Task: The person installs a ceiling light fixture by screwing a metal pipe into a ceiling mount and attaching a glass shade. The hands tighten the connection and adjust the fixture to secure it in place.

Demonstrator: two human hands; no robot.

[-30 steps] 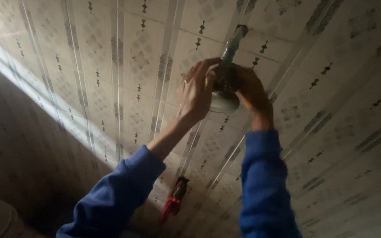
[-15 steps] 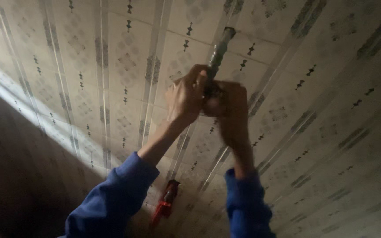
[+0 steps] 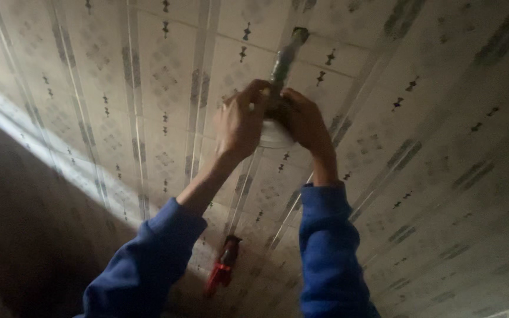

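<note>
- Nearest, two blue sleeves rise to the raised hands.
- Left hand and right hand are cupped shut around a white round lamp base; both are equally near it.
- Beyond the grip, a dull metal rod runs up to the patterned panel ceiling.
- Since half a second ago, the hands sit nearer the frame's middle.

A white round fitting hangs from a grey-green ceiling rod.
</note>
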